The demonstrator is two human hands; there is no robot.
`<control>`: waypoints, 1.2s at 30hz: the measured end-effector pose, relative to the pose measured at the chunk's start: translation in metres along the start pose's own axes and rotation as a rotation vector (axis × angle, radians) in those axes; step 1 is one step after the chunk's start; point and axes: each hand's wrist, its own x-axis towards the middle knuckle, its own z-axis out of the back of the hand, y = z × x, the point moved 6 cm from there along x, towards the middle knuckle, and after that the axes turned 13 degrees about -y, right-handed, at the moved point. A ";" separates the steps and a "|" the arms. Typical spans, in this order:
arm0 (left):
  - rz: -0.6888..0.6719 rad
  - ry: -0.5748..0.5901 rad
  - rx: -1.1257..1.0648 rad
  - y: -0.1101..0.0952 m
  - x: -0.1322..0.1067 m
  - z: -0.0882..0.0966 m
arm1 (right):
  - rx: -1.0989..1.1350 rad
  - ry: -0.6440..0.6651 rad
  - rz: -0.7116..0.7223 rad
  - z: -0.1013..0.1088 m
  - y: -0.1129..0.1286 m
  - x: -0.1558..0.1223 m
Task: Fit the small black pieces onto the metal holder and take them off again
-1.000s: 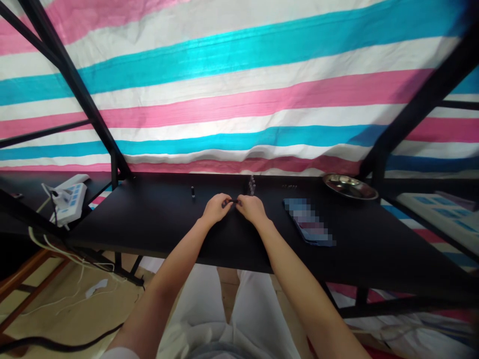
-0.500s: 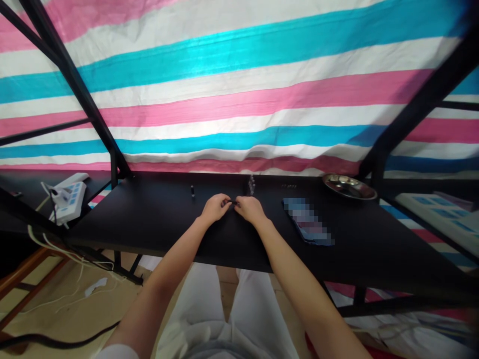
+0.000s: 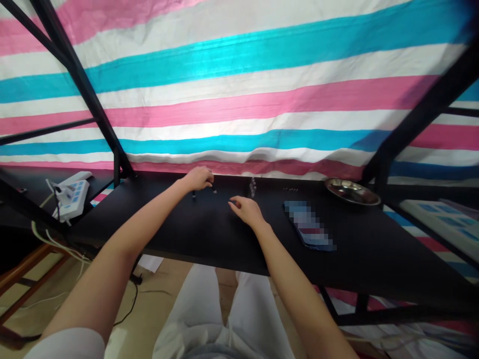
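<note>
My left hand (image 3: pixel 199 178) is stretched out to the back of the black table (image 3: pixel 157 219), its fingers closed round a small dark stick-like part (image 3: pixel 214 189) whose tip points down at the tabletop. Just below that hand a second small dark part (image 3: pixel 193 194) stands upright on the table. My right hand (image 3: pixel 245 209) rests nearer to me on the tabletop, fingers loosely curled, and what they hold, if anything, is too small to name. A small cluster of clear pieces (image 3: pixel 253 187) stands behind the right hand.
A phone (image 3: pixel 309 231) lies to the right of my right hand. A metal dish (image 3: pixel 352 191) sits at the back right, with a row of tiny dark bits (image 3: pixel 290 190) left of it. A white power strip (image 3: pixel 71 195) lies on the left shelf. Black frame bars cross both sides.
My hands have parted: the left hand has gone from the middle to the back left of the table with a small dark part. The right hand has stayed almost in place.
</note>
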 end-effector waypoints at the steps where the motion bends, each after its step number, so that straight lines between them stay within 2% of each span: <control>1: 0.009 0.049 0.058 0.011 0.002 0.000 | 0.001 0.003 0.000 0.001 -0.001 0.000; 4: 0.047 0.176 0.171 0.034 0.003 -0.007 | -0.007 0.011 0.001 0.001 -0.003 0.000; 7: 0.079 0.228 0.211 0.042 0.000 -0.017 | -0.007 0.017 0.005 0.000 -0.003 0.000; 14: 0.067 0.240 0.228 0.037 0.001 -0.026 | 0.000 0.036 0.018 -0.001 -0.002 0.000; 25: 0.094 0.268 0.242 0.046 -0.006 -0.028 | -0.005 0.027 0.021 -0.003 -0.004 0.000; 36: 0.116 0.275 0.226 0.045 -0.009 -0.026 | 0.010 0.030 0.011 -0.004 -0.006 0.000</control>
